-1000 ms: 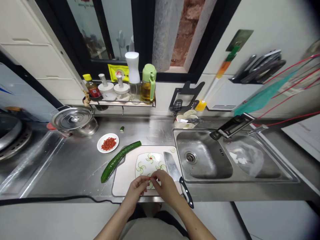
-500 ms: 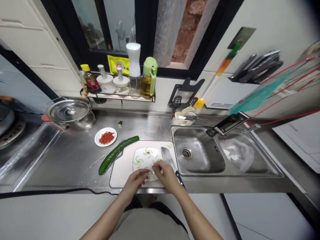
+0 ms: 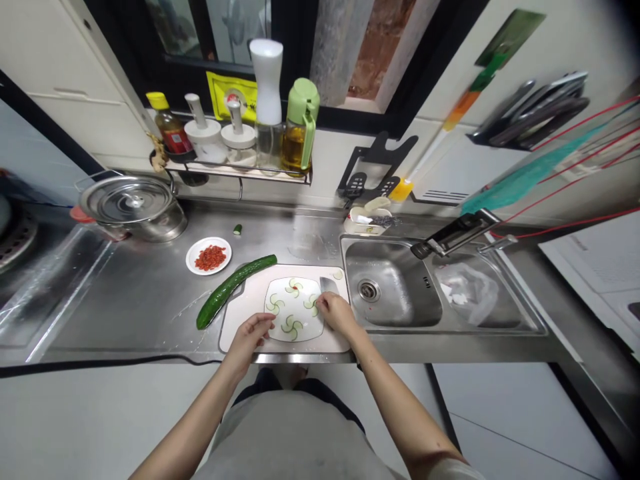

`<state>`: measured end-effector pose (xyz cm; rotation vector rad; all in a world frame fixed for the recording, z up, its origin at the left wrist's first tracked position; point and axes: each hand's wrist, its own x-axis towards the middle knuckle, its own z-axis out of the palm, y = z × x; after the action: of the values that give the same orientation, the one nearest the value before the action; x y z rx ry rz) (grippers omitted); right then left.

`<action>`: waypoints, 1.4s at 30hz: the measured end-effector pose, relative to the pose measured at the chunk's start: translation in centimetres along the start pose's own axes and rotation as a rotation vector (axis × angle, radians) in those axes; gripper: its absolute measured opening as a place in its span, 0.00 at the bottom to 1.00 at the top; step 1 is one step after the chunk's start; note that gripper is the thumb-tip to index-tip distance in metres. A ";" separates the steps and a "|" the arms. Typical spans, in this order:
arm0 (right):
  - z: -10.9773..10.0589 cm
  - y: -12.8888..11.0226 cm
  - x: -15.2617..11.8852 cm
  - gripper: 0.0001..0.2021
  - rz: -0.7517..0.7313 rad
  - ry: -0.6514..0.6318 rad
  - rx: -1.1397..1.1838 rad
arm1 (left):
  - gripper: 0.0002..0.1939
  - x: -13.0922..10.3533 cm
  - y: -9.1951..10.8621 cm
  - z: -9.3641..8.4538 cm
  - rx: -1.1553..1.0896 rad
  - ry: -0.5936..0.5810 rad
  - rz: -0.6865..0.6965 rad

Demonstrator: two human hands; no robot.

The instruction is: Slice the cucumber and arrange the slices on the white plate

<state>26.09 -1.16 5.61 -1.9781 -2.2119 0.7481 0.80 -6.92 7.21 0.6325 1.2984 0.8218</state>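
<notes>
Head view shows a white plate (image 3: 300, 309) of cucumber slices (image 3: 292, 327) on the cutting board (image 3: 247, 301); right hand (image 3: 336, 312) at its right rim, left hand (image 3: 253, 335) lower left, what either grips unclear.

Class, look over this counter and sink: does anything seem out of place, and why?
A cucumber stub sits alone on the counter, away from the square plate, and a crumpled plastic bag lies in the right-hand sink basin. Both look like leftovers.
</notes>
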 end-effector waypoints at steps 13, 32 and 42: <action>0.5 -0.9 1.4 0.12 -0.023 -0.119 -0.186 | 0.21 -0.1 -0.5 -0.3 -0.016 0.029 -0.021; 1.1 -0.7 2.0 0.10 0.016 -0.133 -0.180 | 0.22 0.1 -0.5 -0.3 -0.037 0.017 -0.044; 0.6 -0.6 1.7 0.11 0.019 -0.121 -0.157 | 0.22 -0.1 -0.6 -0.3 -0.019 0.012 -0.047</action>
<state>25.00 0.29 4.91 -2.0792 -2.3923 0.7354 0.58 -7.33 6.71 0.5812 1.3099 0.7994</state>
